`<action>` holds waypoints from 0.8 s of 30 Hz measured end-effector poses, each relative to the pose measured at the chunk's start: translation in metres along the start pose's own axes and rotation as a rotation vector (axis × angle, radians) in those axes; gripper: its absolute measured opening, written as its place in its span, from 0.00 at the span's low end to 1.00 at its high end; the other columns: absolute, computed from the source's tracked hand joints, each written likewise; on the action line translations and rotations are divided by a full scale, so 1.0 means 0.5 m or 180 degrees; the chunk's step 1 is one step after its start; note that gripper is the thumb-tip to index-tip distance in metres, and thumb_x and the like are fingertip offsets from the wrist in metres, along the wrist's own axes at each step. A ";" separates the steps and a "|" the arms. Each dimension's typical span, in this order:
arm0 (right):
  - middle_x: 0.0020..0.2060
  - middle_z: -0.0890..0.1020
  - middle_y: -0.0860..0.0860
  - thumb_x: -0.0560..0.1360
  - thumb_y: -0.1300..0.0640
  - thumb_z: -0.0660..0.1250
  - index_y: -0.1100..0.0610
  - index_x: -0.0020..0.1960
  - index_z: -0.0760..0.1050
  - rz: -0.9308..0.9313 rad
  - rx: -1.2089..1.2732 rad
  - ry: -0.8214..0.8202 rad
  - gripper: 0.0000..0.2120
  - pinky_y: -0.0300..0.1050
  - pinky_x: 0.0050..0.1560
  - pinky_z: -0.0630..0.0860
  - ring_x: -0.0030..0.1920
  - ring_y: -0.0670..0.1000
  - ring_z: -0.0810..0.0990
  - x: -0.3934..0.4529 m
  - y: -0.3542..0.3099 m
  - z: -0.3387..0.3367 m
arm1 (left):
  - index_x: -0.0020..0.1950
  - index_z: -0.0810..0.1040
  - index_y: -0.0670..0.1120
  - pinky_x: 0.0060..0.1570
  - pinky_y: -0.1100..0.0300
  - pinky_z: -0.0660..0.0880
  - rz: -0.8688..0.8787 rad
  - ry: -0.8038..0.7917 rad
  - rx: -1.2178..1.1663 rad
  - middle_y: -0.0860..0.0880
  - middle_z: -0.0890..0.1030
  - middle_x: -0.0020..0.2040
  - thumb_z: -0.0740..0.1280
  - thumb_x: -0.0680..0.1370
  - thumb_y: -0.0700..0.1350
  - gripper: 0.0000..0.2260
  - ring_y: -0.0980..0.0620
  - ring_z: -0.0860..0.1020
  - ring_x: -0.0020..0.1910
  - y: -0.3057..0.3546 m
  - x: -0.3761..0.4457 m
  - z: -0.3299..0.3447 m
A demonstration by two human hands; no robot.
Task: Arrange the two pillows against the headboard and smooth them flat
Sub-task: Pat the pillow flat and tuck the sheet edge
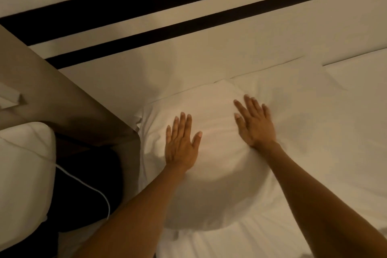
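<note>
A white pillow [217,184] lies on the bed with its far edge against the cream headboard [188,63]. My left hand [181,144] rests flat on the pillow's left part, fingers together and stretched toward the headboard. My right hand [254,123] presses flat on its upper right part, fingers spread. Neither hand grips anything. A second white pillow [356,94] lies at the right, also along the headboard, its left end next to the first pillow.
The headboard carries two dark horizontal stripes [209,21]. A brown bedside table [62,100] stands left of the bed. Beyond it sits another white cushion [23,169] with a white cable [92,188] running over a dark gap. White sheet [251,241] covers the near bed.
</note>
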State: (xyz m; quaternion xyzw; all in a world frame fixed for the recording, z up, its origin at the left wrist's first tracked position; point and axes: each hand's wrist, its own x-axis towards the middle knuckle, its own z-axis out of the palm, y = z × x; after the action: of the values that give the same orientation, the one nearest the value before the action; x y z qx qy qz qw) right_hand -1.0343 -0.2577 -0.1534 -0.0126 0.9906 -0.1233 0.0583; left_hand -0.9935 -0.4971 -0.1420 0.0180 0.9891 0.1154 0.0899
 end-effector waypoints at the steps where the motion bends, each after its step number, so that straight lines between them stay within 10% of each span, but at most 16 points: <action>1: 0.79 0.52 0.49 0.80 0.42 0.43 0.42 0.78 0.52 0.0087 -0.0020 0.0039 0.26 0.52 0.76 0.43 0.79 0.51 0.49 0.001 0.024 -0.004 | 0.79 0.42 0.52 0.75 0.53 0.36 -0.0063 0.0032 0.0009 0.52 0.41 0.80 0.36 0.76 0.63 0.33 0.53 0.41 0.79 -0.010 -0.001 0.003; 15: 0.79 0.51 0.58 0.82 0.47 0.47 0.56 0.79 0.48 0.1690 -0.0050 0.0053 0.28 0.63 0.75 0.48 0.78 0.58 0.49 -0.101 0.331 -0.147 | 0.78 0.54 0.38 0.74 0.42 0.54 -0.0813 0.0235 0.0109 0.38 0.58 0.78 0.51 0.82 0.53 0.29 0.40 0.59 0.76 -0.131 -0.051 -0.091; 24: 0.78 0.54 0.52 0.81 0.46 0.44 0.46 0.79 0.51 -0.0149 0.0188 0.0097 0.26 0.56 0.75 0.54 0.78 0.54 0.53 -0.159 0.021 -0.078 | 0.75 0.64 0.38 0.71 0.48 0.56 0.0362 0.0135 -0.0277 0.40 0.64 0.76 0.41 0.82 0.56 0.30 0.42 0.64 0.75 0.138 -0.143 -0.016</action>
State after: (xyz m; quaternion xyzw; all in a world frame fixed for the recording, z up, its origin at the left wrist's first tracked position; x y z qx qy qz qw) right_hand -0.9601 -0.2348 -0.1096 -0.0322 0.9867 -0.1541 0.0407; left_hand -0.9237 -0.4360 -0.1060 0.0679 0.9822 0.1635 0.0629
